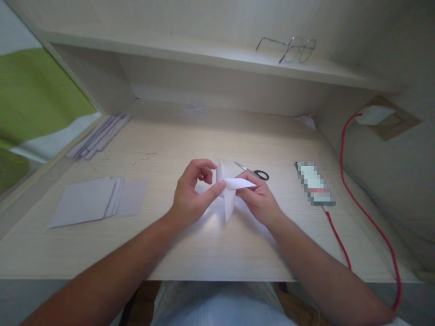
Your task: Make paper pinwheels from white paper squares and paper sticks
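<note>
Both forearms are stretched over the desk (210,253), where a folded white paper piece (229,192) is pinched between the left hand (192,192) and the right hand (258,197), its long flap hanging downward between them. Scissors (253,172) are seen just beyond the right hand, a paper stack (95,199) well to the left.

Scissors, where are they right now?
In the head view, the scissors lie on the desk just beyond the right hand, left of the phone.
</note>
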Demonstrator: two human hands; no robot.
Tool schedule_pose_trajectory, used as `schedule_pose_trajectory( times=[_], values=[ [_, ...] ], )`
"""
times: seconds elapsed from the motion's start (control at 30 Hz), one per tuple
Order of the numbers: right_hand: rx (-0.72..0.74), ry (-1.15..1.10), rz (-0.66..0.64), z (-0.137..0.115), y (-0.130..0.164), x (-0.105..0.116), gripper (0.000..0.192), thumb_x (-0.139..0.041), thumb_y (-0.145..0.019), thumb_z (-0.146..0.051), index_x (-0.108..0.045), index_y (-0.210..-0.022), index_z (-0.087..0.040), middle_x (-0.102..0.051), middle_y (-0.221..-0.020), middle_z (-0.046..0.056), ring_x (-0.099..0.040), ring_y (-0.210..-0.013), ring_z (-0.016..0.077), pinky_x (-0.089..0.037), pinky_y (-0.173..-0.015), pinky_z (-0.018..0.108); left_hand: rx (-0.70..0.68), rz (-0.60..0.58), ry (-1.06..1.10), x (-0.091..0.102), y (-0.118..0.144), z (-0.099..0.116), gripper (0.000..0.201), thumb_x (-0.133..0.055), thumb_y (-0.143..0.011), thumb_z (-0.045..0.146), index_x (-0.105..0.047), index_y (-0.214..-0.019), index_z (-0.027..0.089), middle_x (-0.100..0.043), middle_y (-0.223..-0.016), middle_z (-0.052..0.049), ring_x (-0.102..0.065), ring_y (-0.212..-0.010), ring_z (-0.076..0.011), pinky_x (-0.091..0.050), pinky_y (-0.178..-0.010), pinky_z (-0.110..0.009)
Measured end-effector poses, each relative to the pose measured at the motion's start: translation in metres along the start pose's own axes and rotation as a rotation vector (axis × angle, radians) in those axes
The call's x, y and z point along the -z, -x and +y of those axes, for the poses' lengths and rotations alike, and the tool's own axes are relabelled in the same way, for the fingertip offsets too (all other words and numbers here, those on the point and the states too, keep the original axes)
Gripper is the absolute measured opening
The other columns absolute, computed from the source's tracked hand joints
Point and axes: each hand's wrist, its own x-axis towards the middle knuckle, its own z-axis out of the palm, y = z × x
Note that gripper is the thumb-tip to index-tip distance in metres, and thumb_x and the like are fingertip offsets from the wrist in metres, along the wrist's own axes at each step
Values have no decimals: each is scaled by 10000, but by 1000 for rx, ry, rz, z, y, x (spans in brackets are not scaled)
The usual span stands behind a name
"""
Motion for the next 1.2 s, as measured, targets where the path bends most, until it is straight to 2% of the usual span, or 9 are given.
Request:
schedule_pose_trajectory(
  times=[0.07, 0.17, 0.37, 0.57, 0.8, 0.97, 1.07, 1.2],
  values=[
    [9, 18, 11, 0, 0, 0, 102, -770, -815, -228, -672, -789, -217, -663, -712, -31, -604, -676, 143, -472, -696, 291, -14, -7, -35, 0, 0, 5, 141, -780, -846, 217, -667, -928, 236, -596, -821, 17, -540, -756, -146, -428, -759, -316],
    [14, 40, 19, 1, 0, 1, 116, -783, -812, -239, -670, -789, -223, -678, -727, -23, -612, -701, 155, -478, -727, 308, -17, -47, -104, 0, 0, 12, 96, -751, -879, 240, -676, -824, 215, -647, -790, -1, -580, -770, -161, -449, -753, -324],
    [38, 35, 22, -1, -1, 0, 166, -817, -820, -302, -681, -793, -212, -701, -721, -6, -627, -695, 158, -487, -732, 315, -11, -55, -108, 0, -2, 13, 63, -737, -897, 258, -724, -854, 214, -703, -842, -22, -624, -828, -179, -478, -785, -337],
    [84, 126, 43, -5, 0, -1, 174, -820, -831, -309, -691, -778, -205, -700, -714, -4, -633, -693, 154, -491, -734, 313, 57, -42, -74, -1, -1, 9, 61, -756, -885, 267, -752, -851, 216, -685, -807, -10, -601, -776, -161, -460, -731, -314],
    [70, 142, 50, -7, 0, -2, 179, -826, -818, -310, -693, -755, -208, -704, -705, 1, -634, -685, 159, -500, -726, 320, 148, -43, -17, -2, 0, 6, 105, -764, -880, 321, -760, -841, 224, -681, -807, -12, -583, -776, -168, -452, -741, -322],
    [32, 68, 42, -1, -1, -1, 150, -823, -806, -281, -695, -770, -210, -708, -709, 5, -640, -698, 167, -497, -747, 331, 167, -45, -15, -2, -1, 10, 106, -764, -877, 321, -761, -831, 225, -689, -808, -13, -586, -774, -169, -457, -750, -329],
    [-25, -33, 35, 1, -2, -2, 157, -829, -779, -288, -691, -782, -214, -710, -742, 6, -636, -698, 171, -503, -730, 334, 118, -56, -33, -2, 0, 12, 95, -736, -899, 307, -766, -858, 226, -707, -843, -25, -614, -816, -184, -480, -781, -345],
    [-110, -179, 69, -2, -2, -5, 154, -830, -719, -235, -682, -753, -216, -674, -736, -8, -604, -687, 158, -509, -728, 322, -40, -86, -91, -1, 2, 12, 107, -707, -911, 235, -790, -977, 244, -723, -947, -48, -643, -934, -210, -504, -861, -374]
  ],
)
